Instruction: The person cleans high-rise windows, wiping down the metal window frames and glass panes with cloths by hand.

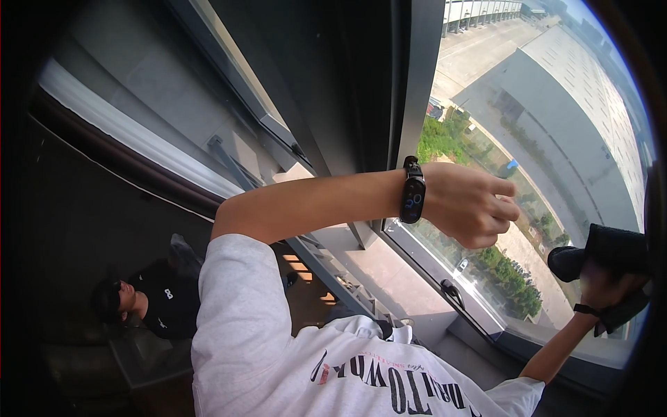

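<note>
Gripping, it appears, a matte-black, blocky device with a rounded stub point(617, 244), the right hand point(611, 283) stands at far right before a tall, grey-framed glass window point(418, 90); a loosened grip could drop the device, a careless swing could strike the glass; the left hand point(471, 207) is loosely fisted (palm hidden, contents untold); right fingers blurred, device partly lost against the dark rim.

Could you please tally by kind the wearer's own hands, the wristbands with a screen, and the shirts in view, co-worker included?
Hands: 2 (left hand, right hand)
Screened wristbands: 1 (black band)
Shirts: 2 (white shirt, co-worker's black shirt)
Total: 5
</note>
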{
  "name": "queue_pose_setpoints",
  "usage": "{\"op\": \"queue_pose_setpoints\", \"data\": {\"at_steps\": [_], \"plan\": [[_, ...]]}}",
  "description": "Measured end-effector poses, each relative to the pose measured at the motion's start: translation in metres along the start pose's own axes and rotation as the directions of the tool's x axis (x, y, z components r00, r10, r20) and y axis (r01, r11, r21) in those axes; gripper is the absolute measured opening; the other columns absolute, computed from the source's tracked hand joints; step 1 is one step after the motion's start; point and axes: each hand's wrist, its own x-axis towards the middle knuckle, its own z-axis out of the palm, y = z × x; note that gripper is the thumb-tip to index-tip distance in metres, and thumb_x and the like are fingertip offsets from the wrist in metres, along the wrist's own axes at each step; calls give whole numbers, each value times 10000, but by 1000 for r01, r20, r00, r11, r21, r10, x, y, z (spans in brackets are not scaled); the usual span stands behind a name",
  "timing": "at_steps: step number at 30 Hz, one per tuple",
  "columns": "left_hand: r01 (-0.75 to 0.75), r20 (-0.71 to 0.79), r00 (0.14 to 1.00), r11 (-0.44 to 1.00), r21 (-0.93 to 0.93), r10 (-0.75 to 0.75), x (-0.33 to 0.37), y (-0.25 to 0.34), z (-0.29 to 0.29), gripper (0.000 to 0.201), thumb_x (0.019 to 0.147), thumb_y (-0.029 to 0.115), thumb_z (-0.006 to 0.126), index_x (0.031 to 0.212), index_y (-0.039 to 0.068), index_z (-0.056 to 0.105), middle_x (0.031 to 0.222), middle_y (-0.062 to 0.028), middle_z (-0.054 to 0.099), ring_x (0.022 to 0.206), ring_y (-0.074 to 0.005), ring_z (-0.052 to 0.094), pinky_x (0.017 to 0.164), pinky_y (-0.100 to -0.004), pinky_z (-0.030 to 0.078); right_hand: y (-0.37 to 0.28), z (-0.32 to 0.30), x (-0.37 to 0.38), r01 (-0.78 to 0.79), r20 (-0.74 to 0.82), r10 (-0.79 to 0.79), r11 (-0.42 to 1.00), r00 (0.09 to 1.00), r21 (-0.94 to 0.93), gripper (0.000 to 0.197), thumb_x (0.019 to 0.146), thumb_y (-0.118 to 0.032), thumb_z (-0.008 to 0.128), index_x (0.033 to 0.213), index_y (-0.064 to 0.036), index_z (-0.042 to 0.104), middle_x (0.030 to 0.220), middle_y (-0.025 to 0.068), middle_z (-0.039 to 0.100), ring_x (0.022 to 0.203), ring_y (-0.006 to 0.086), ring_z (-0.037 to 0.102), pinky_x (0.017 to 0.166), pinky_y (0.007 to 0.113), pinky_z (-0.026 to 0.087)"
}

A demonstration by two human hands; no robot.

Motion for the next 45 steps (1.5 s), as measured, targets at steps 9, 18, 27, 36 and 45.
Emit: {"op": "queue_pose_setpoints", "data": {"at_steps": [9,18,27,36,45], "plan": [[51,37,998,999,-17,-51,-3,-2,-4,155,693,106,630,570,130,539,653,51,505,788,-121,517,841,-303,433,11,-5,-12,-33,6,32,999,999,6,674,763,-196,661,1358,-30,391,1305,169,473,1191,311,455,1037,414,324],[120,35,992,993,15,-121,-12,-8,-18,134,708,81,636,618,128,550,692,46,536,820,-126,530,877,-331,428,-12,0,-29,-131,86,120,980,989,147,603,816,-176,634,1341,-6,391,1333,184,442,1239,311,409,1055,408,295],[728,-627,672,509,460,-394,-40,-70,-179,427,714,165,705,1094,16,583,1144,-122,567,1112,-230,465,980,-379,298,-16,11,-69,-244,192,222,964,956,102,560,855,-230,615,1322,-3,405,1353,220,415,1263,363,380,1066,426,258],[778,-423,-51,229,-585,-905,-57,-112,-220,843,650,322,801,1309,-28,409,1214,-140,502,1119,-259,479,952,-327,385,-64,5,-51,-244,179,229,968,957,67,551,831,-326,627,1259,-14,476,1318,257,427,1211,434,413,1014,501,307],[772,-446,-118,201,-604,-887,-42,-111,-210,868,641,324,771,1339,-21,387,1266,-186,464,1158,-312,448,968,-353,388,-133,6,58,-261,142,228,916,963,304,368,787,-175,620,1112,-11,564,1107,235,504,1003,421,513,900,490,404]]}}
